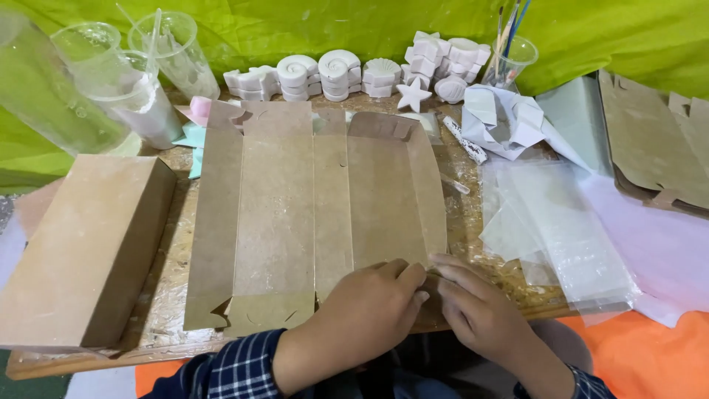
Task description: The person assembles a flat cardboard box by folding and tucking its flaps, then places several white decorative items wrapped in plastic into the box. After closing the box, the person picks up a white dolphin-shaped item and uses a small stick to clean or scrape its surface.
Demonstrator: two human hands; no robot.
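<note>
At the centre of the frame an unfolded brown cardboard box blank [310, 214] is laid flat on the wooden board [166, 295], its lower right edge being pinched by the curled left hand [369, 310] and right hand [480, 310].

Lying flat and unfolded on the wooden board: a brown cardboard box blank [295, 214], creased into long panels, flaps notched.
</note>
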